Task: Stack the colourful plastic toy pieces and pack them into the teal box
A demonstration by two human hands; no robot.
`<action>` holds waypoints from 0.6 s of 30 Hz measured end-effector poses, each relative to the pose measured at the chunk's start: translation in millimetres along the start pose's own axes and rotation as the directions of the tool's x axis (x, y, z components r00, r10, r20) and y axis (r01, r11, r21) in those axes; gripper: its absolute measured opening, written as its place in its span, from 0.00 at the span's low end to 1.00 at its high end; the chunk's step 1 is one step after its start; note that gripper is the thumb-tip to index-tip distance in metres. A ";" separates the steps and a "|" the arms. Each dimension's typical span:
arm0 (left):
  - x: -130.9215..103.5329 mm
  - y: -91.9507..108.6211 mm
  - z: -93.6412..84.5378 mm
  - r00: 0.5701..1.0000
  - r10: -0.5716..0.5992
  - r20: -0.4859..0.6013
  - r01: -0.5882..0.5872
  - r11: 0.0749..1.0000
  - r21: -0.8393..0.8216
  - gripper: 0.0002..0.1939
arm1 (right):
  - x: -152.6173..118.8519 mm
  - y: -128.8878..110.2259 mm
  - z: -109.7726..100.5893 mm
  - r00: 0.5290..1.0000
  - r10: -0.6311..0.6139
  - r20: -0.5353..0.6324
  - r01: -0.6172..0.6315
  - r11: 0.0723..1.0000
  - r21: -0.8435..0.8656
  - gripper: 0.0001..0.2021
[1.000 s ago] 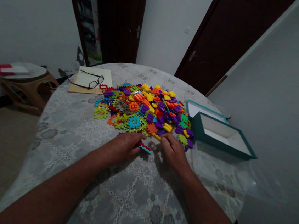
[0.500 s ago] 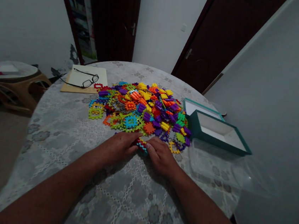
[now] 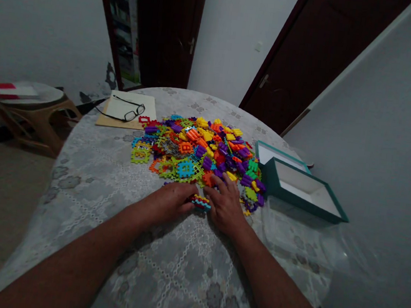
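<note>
A small stack of notched plastic building pieces (image 3: 201, 203), with red, yellow and light blue layers, sits at the near edge of the pile. My left hand (image 3: 174, 200) is closed on the stack's left end. My right hand (image 3: 225, 202) lies to the right of it, fingers spread and reaching over the near edge of the colourful pile of building pieces (image 3: 206, 149). Its fingertips are by an orange gear-like piece (image 3: 208, 178); whether they touch it I cannot tell. Close by, left of the fingertips, lies a light blue square piece (image 3: 185, 169).
Right of the pile stand a green box (image 3: 305, 203) and its lid (image 3: 282, 154), with a clear plastic container (image 3: 289, 226) in front. Glasses (image 3: 130, 116) rest on paper (image 3: 148, 105) at the back left. A stool (image 3: 37, 112) stands beyond the table (image 3: 87, 195).
My right hand has let go of the stack and opened, its fingers moving forward onto the pile. My left hand keeps hold of the stack. The view has shifted slightly.
</note>
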State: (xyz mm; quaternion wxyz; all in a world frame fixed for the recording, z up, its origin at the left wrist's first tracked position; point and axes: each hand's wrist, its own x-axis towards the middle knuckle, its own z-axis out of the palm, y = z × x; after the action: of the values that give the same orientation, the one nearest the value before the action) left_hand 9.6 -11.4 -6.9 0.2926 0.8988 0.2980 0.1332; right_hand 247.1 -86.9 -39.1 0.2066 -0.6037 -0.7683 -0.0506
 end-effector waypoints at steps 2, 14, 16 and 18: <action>0.2 -0.6 0.7 1.000 -0.004 -0.003 0.004 1.000 0.007 0.01 | -1.1 0.2 4.1 1.000 -0.005 0.016 0.005 1.000 -0.021 0.19; -0.6 -1.4 0.0 1.000 0.003 -0.011 -0.003 1.000 0.015 0.03 | -4.1 11.8 -10.4 0.966 0.063 -0.249 -0.003 0.973 0.231 0.17; -1.1 -0.4 -1.3 1.000 0.000 -0.010 0.000 1.000 0.007 0.04 | -8.1 10.1 -13.1 0.981 0.016 -0.193 0.045 0.952 0.304 0.14; -1.7 -0.2 -2.1 1.000 -0.002 -0.004 0.002 1.000 -0.004 0.06 | -10.8 7.1 -14.3 0.991 -0.036 -0.127 0.080 0.929 0.361 0.12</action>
State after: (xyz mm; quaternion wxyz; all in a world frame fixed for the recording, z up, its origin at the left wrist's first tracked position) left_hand 7.3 -11.4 -5.4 0.2938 0.8976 0.2994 0.1354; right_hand 259.5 -99.5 -31.4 0.3588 -0.5277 -0.7682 0.0511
